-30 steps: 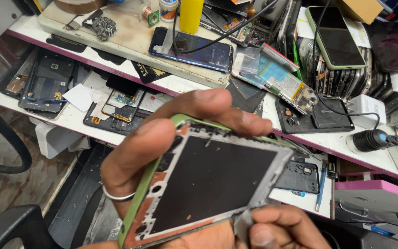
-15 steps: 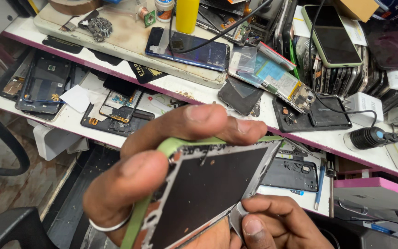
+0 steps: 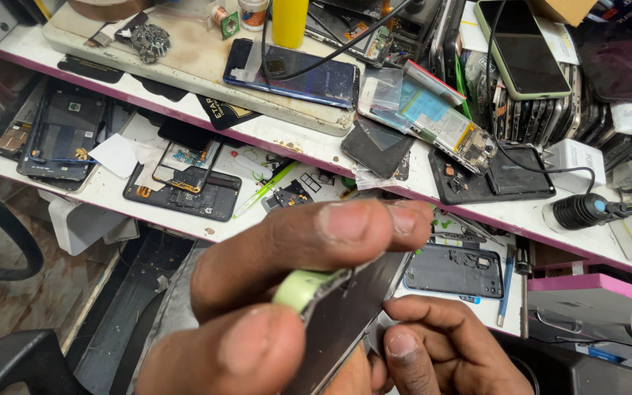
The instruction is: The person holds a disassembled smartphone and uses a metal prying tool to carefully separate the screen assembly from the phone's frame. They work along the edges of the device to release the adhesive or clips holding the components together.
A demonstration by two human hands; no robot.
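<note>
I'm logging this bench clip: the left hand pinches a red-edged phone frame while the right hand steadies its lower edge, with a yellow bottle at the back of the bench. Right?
Not quite: the head view shows the phone frame edged in light green, not red. The rest holds: the left hand pinches it, the right hand steadies its lower edge, and the yellow bottle stands at the back of the bench.

Out beyond the fingertips, a white two-tier workbench with pink-edged shelves runs across the room, and it's crowded. On the upper tier, far above the fingers, a yellow plastic bottle stands by a dark blue glossy phone lying on a cream mat. Up to the right, a green-cased phone leans on a row of stacked handsets. Left of the fingers, an opened black phone shell lies flat on the lower shelf. Right of them, a black rear cover rests beside a blue pen. Down at the left, worn brownish floor tiles and a black curved chair arm. The light is bright and even.
</note>
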